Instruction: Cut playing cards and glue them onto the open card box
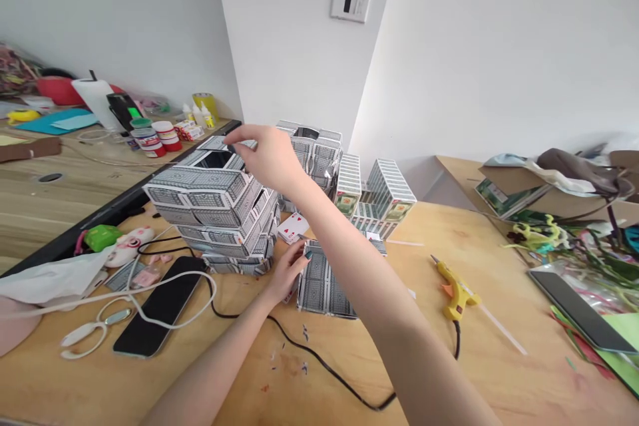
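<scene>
My left hand (288, 271) grips the left edge of a low box made of playing cards (324, 279), with the thumb on its rim. My right forearm passes over this box and hides its right part. Above the top of a tall block built from patterned playing cards (200, 190), my right hand (269, 156) is bent in a pinch. A dark spot shows at its fingertips; whether it is a nail or a small held piece is unclear. Loose playing cards (292, 227), hearts showing, lie between the block and the box.
Behind stand another card block (317, 153) and stacked card packs (392, 190). A yellow glue gun (455, 289) lies right, its black cord crossing the front. Left are a phone (160, 306), scissors (90, 333), and a white cable. Plastic flowers (544, 236) and a dark tablet (579, 306) sit far right.
</scene>
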Demonstrator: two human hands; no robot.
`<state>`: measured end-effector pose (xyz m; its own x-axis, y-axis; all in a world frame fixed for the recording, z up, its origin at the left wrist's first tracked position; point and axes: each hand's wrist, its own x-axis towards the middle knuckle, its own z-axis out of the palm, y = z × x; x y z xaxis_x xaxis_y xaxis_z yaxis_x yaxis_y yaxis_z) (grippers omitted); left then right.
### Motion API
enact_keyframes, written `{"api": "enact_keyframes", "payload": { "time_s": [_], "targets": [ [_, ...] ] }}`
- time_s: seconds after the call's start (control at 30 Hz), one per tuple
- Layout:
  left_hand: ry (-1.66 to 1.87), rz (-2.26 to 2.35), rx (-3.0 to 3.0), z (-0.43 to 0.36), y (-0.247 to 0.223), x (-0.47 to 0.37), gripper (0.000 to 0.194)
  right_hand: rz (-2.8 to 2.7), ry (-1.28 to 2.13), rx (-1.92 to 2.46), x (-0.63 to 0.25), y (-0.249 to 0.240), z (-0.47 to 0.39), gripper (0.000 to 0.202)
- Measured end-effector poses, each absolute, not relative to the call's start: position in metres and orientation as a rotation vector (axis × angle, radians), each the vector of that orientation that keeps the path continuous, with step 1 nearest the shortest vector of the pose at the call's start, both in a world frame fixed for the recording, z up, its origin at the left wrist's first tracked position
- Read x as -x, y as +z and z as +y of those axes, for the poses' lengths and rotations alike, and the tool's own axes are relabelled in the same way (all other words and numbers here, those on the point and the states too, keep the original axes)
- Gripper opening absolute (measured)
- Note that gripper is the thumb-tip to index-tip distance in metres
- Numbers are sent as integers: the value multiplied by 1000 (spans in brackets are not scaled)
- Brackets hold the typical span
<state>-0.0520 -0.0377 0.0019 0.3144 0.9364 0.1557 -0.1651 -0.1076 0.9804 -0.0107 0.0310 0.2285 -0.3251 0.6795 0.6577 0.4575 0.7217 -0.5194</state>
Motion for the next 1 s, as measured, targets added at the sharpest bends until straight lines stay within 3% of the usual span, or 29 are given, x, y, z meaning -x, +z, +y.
{"api": "enact_keyframes", "payload": {
  "time_s": [0.27, 0.53, 0.7, 1.0],
  "targets": [
    [1115, 860, -1321, -38, 2, 53, 38, -1767, 394, 1006, -45, 203, 12, 27],
    [1102, 903, -1343, -38, 7, 52, 41, -1610, 722, 1332, -110, 129, -20, 22],
    [1104, 940, -1335, -36, 9, 52, 43, -1944, 569, 1441, -120, 88, -40, 25],
    [1064, 956, -1377, -35, 14, 58, 42, -2247, 326, 1455, -105, 80, -30, 21]
  ]
}}
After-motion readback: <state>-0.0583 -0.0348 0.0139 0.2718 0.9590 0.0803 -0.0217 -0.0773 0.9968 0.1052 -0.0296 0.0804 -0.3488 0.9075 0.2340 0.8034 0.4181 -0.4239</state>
